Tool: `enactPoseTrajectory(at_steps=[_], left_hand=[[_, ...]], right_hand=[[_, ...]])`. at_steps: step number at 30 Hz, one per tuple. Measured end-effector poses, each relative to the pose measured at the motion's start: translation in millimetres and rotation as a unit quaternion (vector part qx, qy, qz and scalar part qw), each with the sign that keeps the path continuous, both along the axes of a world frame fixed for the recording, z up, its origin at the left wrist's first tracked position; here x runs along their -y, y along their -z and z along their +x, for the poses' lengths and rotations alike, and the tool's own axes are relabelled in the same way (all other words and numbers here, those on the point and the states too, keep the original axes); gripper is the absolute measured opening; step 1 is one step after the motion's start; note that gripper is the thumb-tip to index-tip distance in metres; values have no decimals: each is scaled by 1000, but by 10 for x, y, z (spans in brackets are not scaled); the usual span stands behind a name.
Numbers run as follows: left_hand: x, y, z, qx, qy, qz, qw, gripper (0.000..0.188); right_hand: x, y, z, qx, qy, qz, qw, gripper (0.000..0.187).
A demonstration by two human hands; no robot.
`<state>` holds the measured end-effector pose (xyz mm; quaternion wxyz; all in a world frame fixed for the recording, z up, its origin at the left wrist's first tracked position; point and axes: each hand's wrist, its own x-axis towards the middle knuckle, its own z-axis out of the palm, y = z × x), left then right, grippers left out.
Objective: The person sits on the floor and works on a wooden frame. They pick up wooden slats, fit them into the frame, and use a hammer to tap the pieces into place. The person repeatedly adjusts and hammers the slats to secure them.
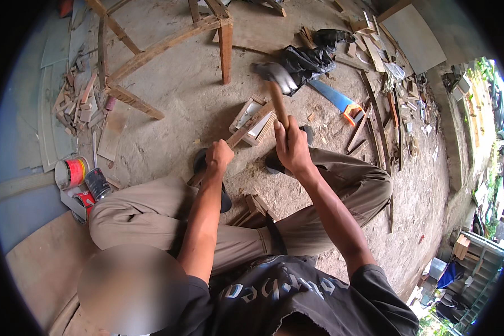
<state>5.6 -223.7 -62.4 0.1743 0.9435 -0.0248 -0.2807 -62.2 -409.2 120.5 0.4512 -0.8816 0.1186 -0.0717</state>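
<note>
My right hand (292, 150) is closed round the wooden handle of a hammer (280, 105), raised with its metal head up and away from me. With my left hand (219, 155) I grip a narrow wooden strip (246, 130), which slants away to the right. The strip's far end lies over a small wooden box (236, 120) with white inside, on the floor between my feet. Whether the strip touches the box's rim, I cannot tell. No nail can be made out.
A handsaw (335, 99) with an orange handle lies beyond the box, near a black plastic bag (311, 63). An unfinished wooden frame (225, 47) stands at the far left. Wood scraps (375, 53) litter the right side. Paint cans (73, 172) stand by my left knee.
</note>
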Motion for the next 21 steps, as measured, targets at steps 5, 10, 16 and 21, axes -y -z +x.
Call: enactPoseTrajectory(at_steps=[5, 10, 16, 21], left_hand=[[78, 17, -43, 11, 14, -17, 1000, 25], [-34, 91, -39, 38, -7, -29, 999, 25], [28, 118, -11, 30, 39, -46, 998, 25], [-207, 93, 301, -171, -28, -227, 958, 16]], right_hand=[[187, 1048, -353, -117, 4, -83, 990, 25], [223, 1084, -344, -52, 90, 5, 995, 26], [452, 1140, -360, -170, -30, -98, 980, 34], [313, 1041, -358, -61, 48, 2, 997, 40]])
